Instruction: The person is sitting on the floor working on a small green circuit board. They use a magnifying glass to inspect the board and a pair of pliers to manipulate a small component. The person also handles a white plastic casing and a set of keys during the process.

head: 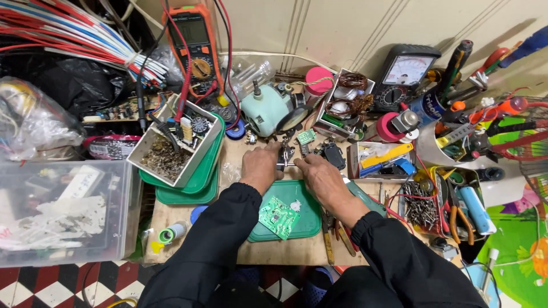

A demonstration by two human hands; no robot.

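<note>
My left hand (261, 166) and my right hand (319, 175) meet at a small metal clamp stand (286, 155) on the wooden bench; both grip parts of it, and the fingertips are hidden behind it. A small green circuit board (306, 136) is held up just beyond the stand. Below my wrists a green tray (305, 214) holds a larger green circuit board (278, 217) and a small white part (295, 205).
Stacked green trays (194, 182) with a white box of parts (171, 149) sit left. An orange multimeter (195, 48), analogue meter (405, 74), mint device (265, 108), tool tub (456, 128), pliers (461, 222) and a clear bin (63, 208) crowd the bench.
</note>
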